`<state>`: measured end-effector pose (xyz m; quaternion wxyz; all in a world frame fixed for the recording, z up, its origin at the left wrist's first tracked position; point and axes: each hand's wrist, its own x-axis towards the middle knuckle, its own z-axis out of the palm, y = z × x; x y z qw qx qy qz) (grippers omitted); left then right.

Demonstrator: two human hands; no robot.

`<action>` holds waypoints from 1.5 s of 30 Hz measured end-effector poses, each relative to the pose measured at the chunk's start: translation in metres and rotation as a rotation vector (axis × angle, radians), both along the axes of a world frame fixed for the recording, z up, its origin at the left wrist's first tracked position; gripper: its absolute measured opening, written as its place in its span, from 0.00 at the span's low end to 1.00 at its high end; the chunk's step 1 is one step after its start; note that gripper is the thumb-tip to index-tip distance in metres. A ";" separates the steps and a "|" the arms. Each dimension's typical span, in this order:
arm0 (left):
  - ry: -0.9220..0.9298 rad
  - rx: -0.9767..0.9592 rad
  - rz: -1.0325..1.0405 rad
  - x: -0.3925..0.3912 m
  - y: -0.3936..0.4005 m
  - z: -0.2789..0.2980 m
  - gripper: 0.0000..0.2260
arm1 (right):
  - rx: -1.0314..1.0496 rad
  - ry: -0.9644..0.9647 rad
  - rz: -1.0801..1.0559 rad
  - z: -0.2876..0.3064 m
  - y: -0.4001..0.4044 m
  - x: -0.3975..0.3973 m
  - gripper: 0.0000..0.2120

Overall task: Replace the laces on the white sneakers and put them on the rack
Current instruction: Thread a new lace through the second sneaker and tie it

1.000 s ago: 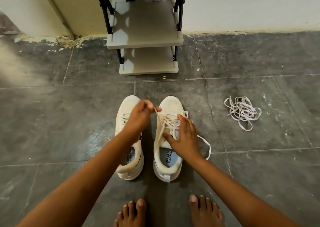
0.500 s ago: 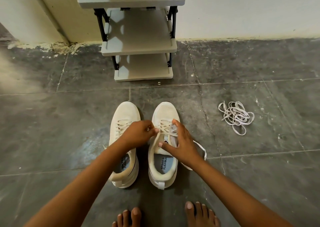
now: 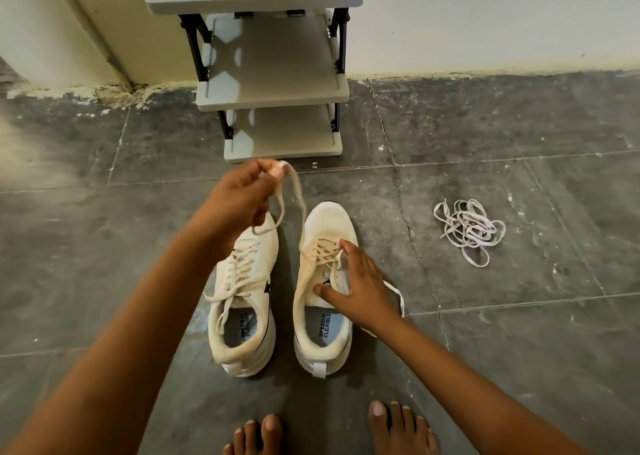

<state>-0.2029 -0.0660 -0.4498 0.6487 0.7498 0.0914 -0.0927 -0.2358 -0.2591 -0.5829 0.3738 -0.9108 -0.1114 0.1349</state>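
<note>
Now unlacing: the left hand (image 3: 239, 198) pinches the worn cream lace (image 3: 298, 191) at twelve o'clock; the right hand (image 3: 360, 281), open-fingered, steadies the right white sneaker (image 3: 325, 219). Next, probably freeing lower eyelets.

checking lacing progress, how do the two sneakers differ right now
The left sneaker sits untouched, its lace crossed through every eyelet, loose ends draped over the collar. The right sneaker is being unlaced: its lace is drawn up in the left hand while the right hand steadies the tongue area, and one end trails on the floor. Both are cream-white, upright, side by side, toes toward the rack.
</note>
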 end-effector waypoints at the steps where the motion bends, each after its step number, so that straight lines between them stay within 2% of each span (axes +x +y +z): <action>1: 0.035 0.188 -0.023 -0.001 -0.003 -0.008 0.07 | 0.011 0.000 -0.003 0.000 0.000 0.000 0.41; 2: 0.059 0.323 -0.040 -0.002 -0.005 -0.016 0.07 | 0.036 0.012 -0.010 0.000 -0.001 0.000 0.40; 4: 0.075 0.432 -0.066 -0.006 -0.009 -0.026 0.08 | 0.114 0.052 -0.056 0.001 -0.005 0.001 0.36; 7: 0.055 0.486 -0.166 -0.014 -0.017 -0.039 0.12 | 0.209 0.082 -0.160 0.002 -0.014 0.003 0.21; 10: 0.078 0.463 -0.213 -0.018 -0.030 -0.044 0.12 | 0.148 0.042 -0.127 0.006 -0.019 0.004 0.04; 13: 0.163 0.314 -0.162 -0.022 -0.045 -0.053 0.10 | 0.139 0.071 -0.065 0.009 -0.024 0.003 0.04; 15: 0.174 0.297 -0.126 -0.024 -0.051 -0.060 0.09 | 0.096 0.045 -0.039 0.011 -0.028 0.003 0.04; 16: 0.154 0.340 -0.118 -0.025 -0.053 -0.063 0.09 | 0.058 -0.006 -0.045 0.012 -0.030 0.002 0.05; 19: 0.053 0.556 -0.134 -0.027 -0.056 -0.068 0.07 | -0.005 -0.104 -0.039 0.018 -0.027 0.000 0.18; 21: -0.028 0.707 -0.143 -0.028 -0.058 -0.069 0.06 | -0.043 -0.036 -0.004 0.023 -0.020 -0.003 0.22; 23: -0.067 0.801 -0.134 -0.029 -0.061 -0.069 0.06 | -0.073 0.013 -0.018 0.023 -0.015 -0.004 0.20; 26: -0.090 0.912 -0.155 -0.029 -0.065 -0.072 0.07 | 0.055 0.088 -0.146 0.020 -0.017 -0.002 0.12; 32: -0.086 0.982 -0.225 -0.031 -0.075 -0.080 0.07 | 0.489 0.508 -0.368 0.021 -0.026 -0.005 0.05; 37: -0.120 0.896 -0.214 -0.033 -0.077 -0.085 0.05 | 0.568 0.548 -0.363 0.021 -0.028 -0.007 0.06; 45: -0.102 0.905 -0.279 -0.032 -0.078 -0.086 0.12 | 0.606 0.559 -0.382 0.022 -0.027 -0.008 0.05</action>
